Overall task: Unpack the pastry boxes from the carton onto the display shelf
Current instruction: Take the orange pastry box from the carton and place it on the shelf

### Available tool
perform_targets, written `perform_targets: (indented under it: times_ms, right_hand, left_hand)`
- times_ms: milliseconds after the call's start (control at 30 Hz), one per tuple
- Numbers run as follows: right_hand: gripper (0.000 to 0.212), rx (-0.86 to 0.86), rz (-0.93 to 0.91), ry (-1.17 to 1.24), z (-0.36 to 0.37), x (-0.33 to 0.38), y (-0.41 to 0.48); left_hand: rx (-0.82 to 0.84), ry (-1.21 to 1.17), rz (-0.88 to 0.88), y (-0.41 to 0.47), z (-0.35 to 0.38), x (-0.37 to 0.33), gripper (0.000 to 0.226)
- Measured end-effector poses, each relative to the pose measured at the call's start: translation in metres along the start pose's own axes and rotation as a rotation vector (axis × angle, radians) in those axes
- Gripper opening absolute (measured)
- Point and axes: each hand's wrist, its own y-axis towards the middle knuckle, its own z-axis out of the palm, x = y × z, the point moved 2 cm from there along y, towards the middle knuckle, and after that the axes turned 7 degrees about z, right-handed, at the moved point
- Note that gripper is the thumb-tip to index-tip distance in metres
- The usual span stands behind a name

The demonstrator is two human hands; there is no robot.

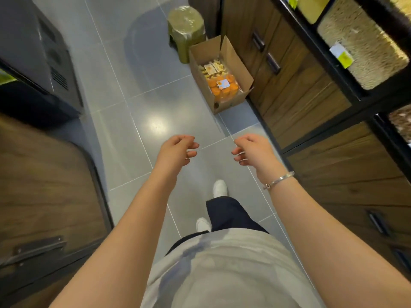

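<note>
Plainly, both hands are empty: the left hand (178, 150) and the right hand (253, 150) are held out in front over the tiled floor (142, 85), fingers loosely curled and holding nothing. Ahead and to the right, well apart from them, the carton (235, 63) stands open on the floor against the wooden cabinet (295, 81), just in front of a green stool (185, 25). Two clear pastry boxes lie in it, a pale one (212, 68) and an orange one (223, 86). The display shelf (373, 41) above the cabinet shows straw-lined compartments with label tags and no pastry box in the part visible. I judge the unpacking barely begun, if at all: both boxes remain to be lifted out and shelved.
</note>
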Motion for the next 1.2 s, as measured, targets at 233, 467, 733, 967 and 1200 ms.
perform_targets:
  times_ms: [233,467,733,967,1200]
  right_hand:
    - [0.017,-0.055,0.021,0.004,0.021,0.078,0.093]
    - [0.017,-0.113,0.079,-0.015,0.033,0.191,0.191]
    - [0.014,-0.121,0.142,-0.038,0.07,0.283,0.274]
    - [0.01,-0.195,0.204,0.048,0.082,0.351,0.347]
    - [0.029,-0.244,0.211,0.031,0.053,0.387,0.422]
  left_hand:
    - [0.06,0.079,0.003,0.125,-0.004,-0.057,0.011]
    - [0.117,0.187,-0.014,0.251,-0.016,-0.143,0.013]
    - [0.134,0.204,-0.037,0.371,-0.039,-0.213,0.018]
    - [0.196,0.26,-0.068,0.477,-0.046,-0.264,0.016]
    - [0.221,0.321,-0.131,0.547,-0.016,-0.282,0.016]
